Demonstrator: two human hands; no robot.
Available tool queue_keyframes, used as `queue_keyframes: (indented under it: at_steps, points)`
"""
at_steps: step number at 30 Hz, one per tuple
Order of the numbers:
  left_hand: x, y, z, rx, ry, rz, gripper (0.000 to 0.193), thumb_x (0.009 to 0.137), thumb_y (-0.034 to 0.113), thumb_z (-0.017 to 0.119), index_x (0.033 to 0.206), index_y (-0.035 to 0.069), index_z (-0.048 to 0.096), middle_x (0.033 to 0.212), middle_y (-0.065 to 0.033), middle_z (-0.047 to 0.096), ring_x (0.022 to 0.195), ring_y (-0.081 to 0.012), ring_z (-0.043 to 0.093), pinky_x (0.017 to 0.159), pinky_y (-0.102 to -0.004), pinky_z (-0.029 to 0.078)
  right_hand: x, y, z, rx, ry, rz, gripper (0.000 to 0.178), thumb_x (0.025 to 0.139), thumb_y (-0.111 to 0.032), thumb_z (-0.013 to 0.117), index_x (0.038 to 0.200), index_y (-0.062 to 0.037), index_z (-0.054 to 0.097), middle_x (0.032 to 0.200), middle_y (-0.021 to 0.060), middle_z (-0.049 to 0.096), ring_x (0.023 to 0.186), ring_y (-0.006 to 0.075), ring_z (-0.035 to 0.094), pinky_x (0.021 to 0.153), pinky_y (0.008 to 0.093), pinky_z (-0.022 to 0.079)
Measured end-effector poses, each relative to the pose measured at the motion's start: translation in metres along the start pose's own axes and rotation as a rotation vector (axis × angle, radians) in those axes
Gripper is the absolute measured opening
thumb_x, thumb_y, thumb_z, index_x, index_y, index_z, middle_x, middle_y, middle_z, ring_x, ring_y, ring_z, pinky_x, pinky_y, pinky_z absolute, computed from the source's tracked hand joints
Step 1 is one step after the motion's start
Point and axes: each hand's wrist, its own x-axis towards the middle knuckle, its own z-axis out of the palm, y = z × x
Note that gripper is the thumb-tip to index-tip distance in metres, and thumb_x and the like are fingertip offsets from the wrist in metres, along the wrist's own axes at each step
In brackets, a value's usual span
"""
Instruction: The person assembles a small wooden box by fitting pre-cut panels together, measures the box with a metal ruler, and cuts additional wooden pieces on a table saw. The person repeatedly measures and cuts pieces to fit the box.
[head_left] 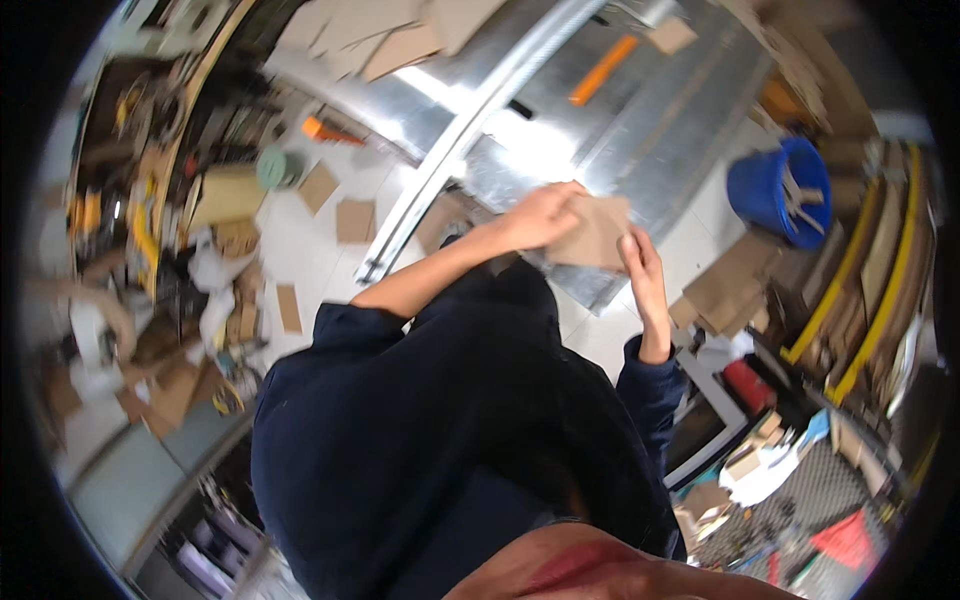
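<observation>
Just in front of my body I hold a small piece of brown cardboard (592, 240) with both hands. My left hand (545, 215) is closed on its left side, with the fingertips at the upper edge. On the right edge, my right hand (643, 262) pinches it between thumb and fingers. Motion blurs the picture, so I cannot tell whether it is one layer or several. Beneath and beyond the cardboard lies a shiny metal surface (670, 115), and a long metal rail (465, 135) runs across it to my left.
An orange strip-shaped object (604, 70) and flat cardboard sheets (405, 50) lie on the metal surface. At right stand a blue bucket (748, 190) and yellow-edged racks (872, 285). Cardboard scraps (356, 221) lie on the floor at left, near cluttered shelves (125, 160).
</observation>
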Motion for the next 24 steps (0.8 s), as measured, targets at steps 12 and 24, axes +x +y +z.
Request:
queue_keyframes:
  at_steps: [12, 24]
  points:
    - [-0.178, -0.426, -0.326, -0.811, 1.462, -0.568, 0.035, 0.097, 0.038, 0.046, 0.115, 0.011, 0.057, 0.103, -0.0031, 0.060, 0.091, -0.0177, 0.054, 0.088, -0.0338, 0.044, -0.037, 0.064, 0.168, 0.352, 0.734, 0.280, 0.050, 0.101, -0.038, 0.058, 0.135, -0.0016, 0.052, 0.133, 0.0104, 0.057, 0.116, 0.0185, 0.057, 0.085, 0.0374, 0.052]
    - [-0.242, -0.558, -0.479, -0.946, 1.116, -0.472, 0.073, 0.100, 0.062, 0.025, 0.118, 0.001, 0.062, 0.083, -0.0051, 0.065, 0.071, -0.0205, 0.056, 0.067, -0.0340, 0.047, -0.051, 0.079, 0.241, 0.523, 0.793, 0.293, 0.040, 0.103, -0.036, 0.056, 0.131, -0.0071, 0.056, 0.126, 0.0044, 0.062, 0.109, 0.0184, 0.061, 0.088, 0.0391, 0.051]
